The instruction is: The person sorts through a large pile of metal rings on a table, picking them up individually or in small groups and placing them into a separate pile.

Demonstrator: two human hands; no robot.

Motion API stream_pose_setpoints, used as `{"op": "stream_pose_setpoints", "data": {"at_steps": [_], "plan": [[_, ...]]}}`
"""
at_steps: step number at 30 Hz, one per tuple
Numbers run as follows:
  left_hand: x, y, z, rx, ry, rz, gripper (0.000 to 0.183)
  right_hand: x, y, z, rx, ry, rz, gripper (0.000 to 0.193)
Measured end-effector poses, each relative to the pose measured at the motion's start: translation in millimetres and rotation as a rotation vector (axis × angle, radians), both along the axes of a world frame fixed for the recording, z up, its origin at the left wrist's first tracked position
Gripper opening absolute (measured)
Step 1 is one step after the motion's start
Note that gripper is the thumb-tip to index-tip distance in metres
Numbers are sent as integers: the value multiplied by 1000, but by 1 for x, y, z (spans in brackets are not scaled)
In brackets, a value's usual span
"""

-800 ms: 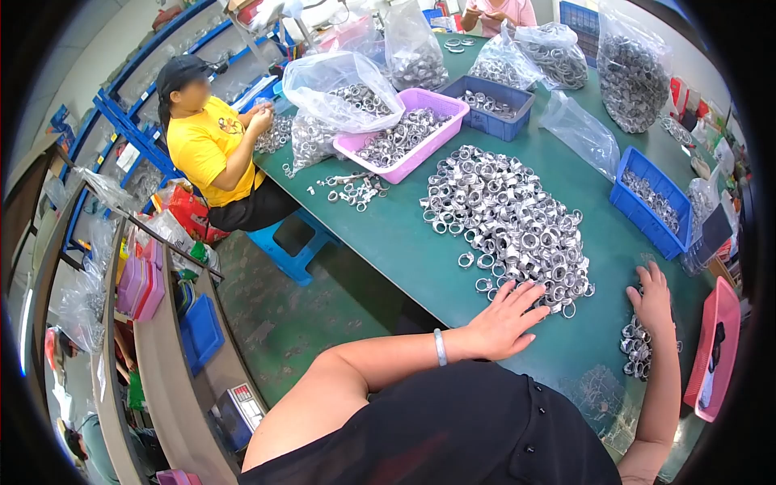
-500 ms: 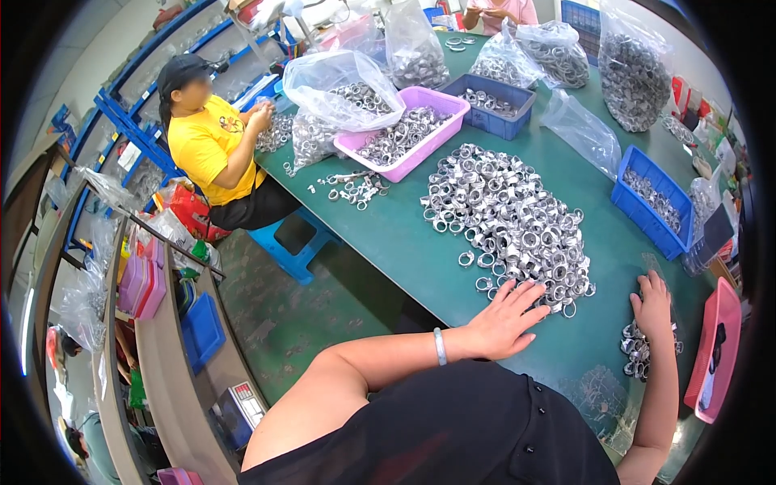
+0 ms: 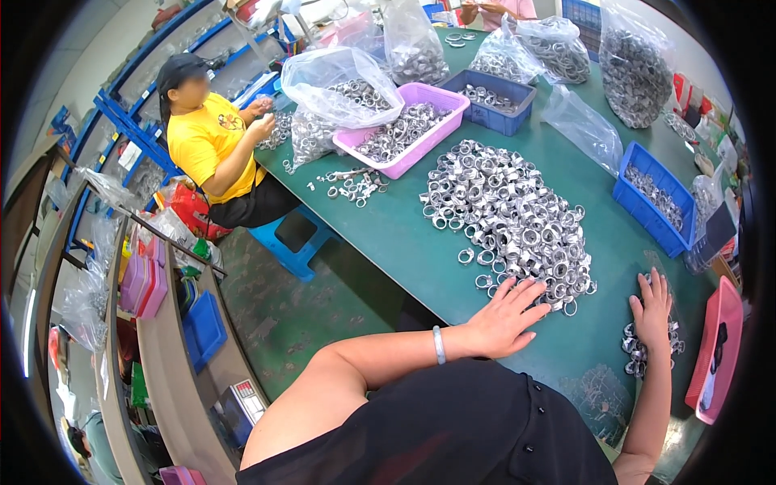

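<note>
A large heap of silvery metal rings lies on the green table in front of me. My left hand, with a pale bangle at its wrist, rests flat with fingers spread at the heap's near edge; its fingertips touch the nearest rings. Further right, my right hand is stretched out with fingers apart over a smaller cluster of metal rings, and partly hides it. Neither hand grips anything.
A blue basket, pink basket, lilac tray and dark blue bin stand around the heap. Filled plastic bags line the far side. At left, a co-worker in yellow handles small parts.
My right hand has shifted very slightly, its fingers a little more spread. My left hand stays in place. The co-worker's hands have moved apart.
</note>
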State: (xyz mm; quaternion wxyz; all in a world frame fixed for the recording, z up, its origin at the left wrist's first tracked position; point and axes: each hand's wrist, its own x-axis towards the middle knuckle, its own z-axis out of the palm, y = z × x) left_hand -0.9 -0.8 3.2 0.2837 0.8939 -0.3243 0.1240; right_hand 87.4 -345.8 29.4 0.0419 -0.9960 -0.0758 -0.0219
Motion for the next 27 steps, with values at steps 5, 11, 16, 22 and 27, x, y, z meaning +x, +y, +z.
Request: {"op": "stream_pose_setpoints", "data": {"at_steps": [5,11,16,22,27], "plan": [[1,0,-1,-4,0,-5,53,0,-1,-2,-8,-9,-9,49],[1,0,-1,-8,-13,-6,54,0,-2,-5,-2,-23,-7,49],[0,0,0,-18,-12,-6,54,0,-3,-6,1,-31,-4,49],[0,0,1,-13,0,-7,54,0,-3,-7,8,-38,-8,49],[0,0,1,-14,1,-3,54,0,-2,-6,10,-33,-10,50]]}}
